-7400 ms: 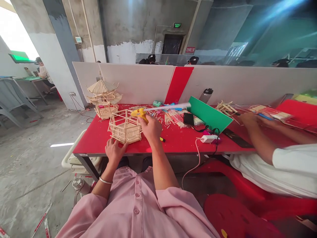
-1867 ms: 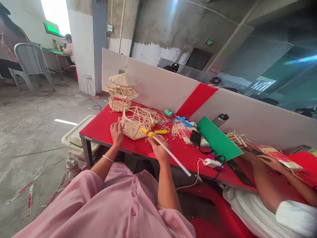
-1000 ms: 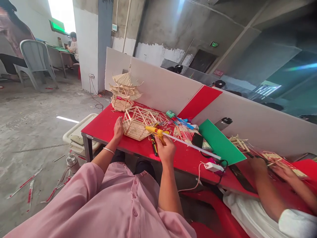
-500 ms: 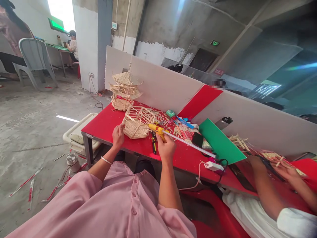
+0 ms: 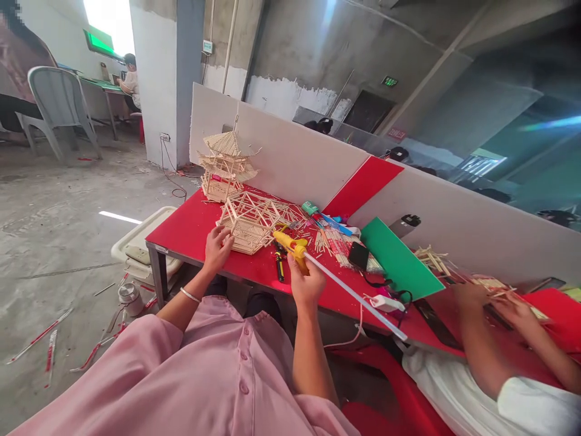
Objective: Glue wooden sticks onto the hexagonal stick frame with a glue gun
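My right hand [image 5: 307, 281] is wrapped round a yellow hot glue gun [image 5: 289, 243], with a long white glue stick [image 5: 358, 298] running out of its rear. The gun's nozzle points left, close to a six-sided frame of thin wooden sticks [image 5: 249, 230]. At the frame's near left corner, my left hand [image 5: 218, 248] grips the edge between thumb and fingers. Black-and-yellow pliers [image 5: 279, 265] lie just below the gun. Behind the frame stands a stick pagoda [image 5: 227, 163] with tiered roofs.
Loose sticks, a packet of sticks [image 5: 342, 245], a black phone [image 5: 358, 255] and a green board [image 5: 399, 257] lie rightward on the red table [image 5: 179, 227]. A white power strip [image 5: 385, 303] sits at the front edge. A co-worker's hands [image 5: 472, 297] work at far right.
The glue gun has turned so its glue stick slants further down to the right. My left fingers have spread slightly at the frame, which is tipped differently. The view has shifted a little.
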### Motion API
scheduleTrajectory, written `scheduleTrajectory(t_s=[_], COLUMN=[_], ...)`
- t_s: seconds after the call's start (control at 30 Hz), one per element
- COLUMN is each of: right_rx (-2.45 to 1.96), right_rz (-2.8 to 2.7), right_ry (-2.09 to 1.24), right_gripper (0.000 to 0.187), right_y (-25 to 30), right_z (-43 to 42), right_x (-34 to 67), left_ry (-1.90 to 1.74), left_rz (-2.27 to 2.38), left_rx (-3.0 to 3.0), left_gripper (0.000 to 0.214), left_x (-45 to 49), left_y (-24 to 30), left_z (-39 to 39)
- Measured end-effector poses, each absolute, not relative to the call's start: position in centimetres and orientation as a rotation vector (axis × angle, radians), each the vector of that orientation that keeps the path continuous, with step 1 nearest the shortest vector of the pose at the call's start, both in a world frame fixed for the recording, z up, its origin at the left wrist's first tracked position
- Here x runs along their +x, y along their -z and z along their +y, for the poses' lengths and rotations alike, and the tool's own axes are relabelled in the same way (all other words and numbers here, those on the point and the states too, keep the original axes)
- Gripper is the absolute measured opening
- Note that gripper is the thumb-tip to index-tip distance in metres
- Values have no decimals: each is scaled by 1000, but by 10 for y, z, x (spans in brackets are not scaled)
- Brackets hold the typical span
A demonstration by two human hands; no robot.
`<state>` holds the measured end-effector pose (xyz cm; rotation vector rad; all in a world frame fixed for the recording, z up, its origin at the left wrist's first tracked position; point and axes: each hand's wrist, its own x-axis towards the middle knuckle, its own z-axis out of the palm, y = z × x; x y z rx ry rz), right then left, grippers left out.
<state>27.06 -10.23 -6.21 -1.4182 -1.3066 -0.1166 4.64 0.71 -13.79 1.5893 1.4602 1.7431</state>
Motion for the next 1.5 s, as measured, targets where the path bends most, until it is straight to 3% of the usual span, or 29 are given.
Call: scheduleTrajectory(t_s=[0.43,0.77,1.5], right_rx=[-1197,-1387,-1358], right_rz=[-1571,-1113,-1114], right_ry=[106,11,-132], right_gripper=[37,60,64], right_y=[76,90,105], right_z=[-84,-79,-72], right_x=[235,277,268], left_ry=[-1591,-1471,-1398], left_rz=[1467,1503,1498], left_rx=[1833,1953,2057], left_gripper=[25,25,29], left_x=[50,50,51], left_y=[139,133,137], left_z=[-1,-3,-2])
